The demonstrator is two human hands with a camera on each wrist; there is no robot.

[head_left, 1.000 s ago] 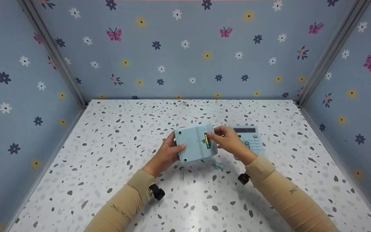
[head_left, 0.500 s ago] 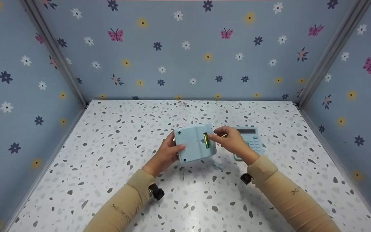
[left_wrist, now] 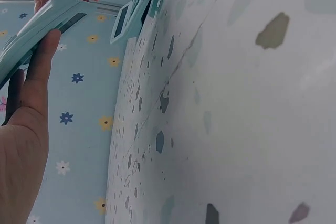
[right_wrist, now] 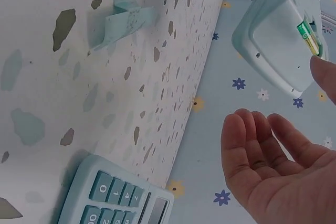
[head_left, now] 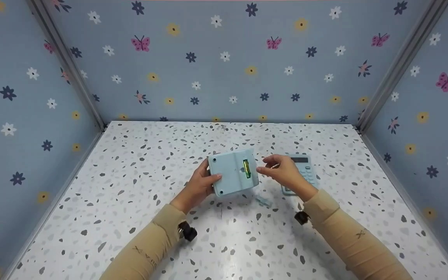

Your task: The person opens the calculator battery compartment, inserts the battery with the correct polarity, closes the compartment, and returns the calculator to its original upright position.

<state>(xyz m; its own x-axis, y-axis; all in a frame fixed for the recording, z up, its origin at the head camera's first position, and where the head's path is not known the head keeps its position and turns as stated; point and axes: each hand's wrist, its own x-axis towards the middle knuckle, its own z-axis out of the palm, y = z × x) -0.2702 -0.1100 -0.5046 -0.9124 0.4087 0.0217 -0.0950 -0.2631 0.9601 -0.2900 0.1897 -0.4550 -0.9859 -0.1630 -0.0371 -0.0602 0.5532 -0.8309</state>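
My left hand [head_left: 197, 187] grips a light blue calculator [head_left: 230, 175] by its left side, thumb on the back, which faces up toward me. A green and gold battery [head_left: 247, 168] lies in the uncovered slot of that back. My right hand [head_left: 286, 174] is just right of the calculator and holds nothing. Its thumb tip comes right at the calculator's edge in the head view, and its fingers are loosely bent in the right wrist view. Below them on the table lies a small light blue battery cover [right_wrist: 126, 22].
A second light blue calculator [head_left: 307, 171] lies keys up on the speckled white table [head_left: 224, 241], partly behind my right hand. Flower-patterned blue panels [head_left: 224, 77] rise at the back and both sides of the table.
My right hand has drawn back to the right, its thumb leaving the battery, which stays in the slot. My left hand and its calculator have shifted only slightly left.
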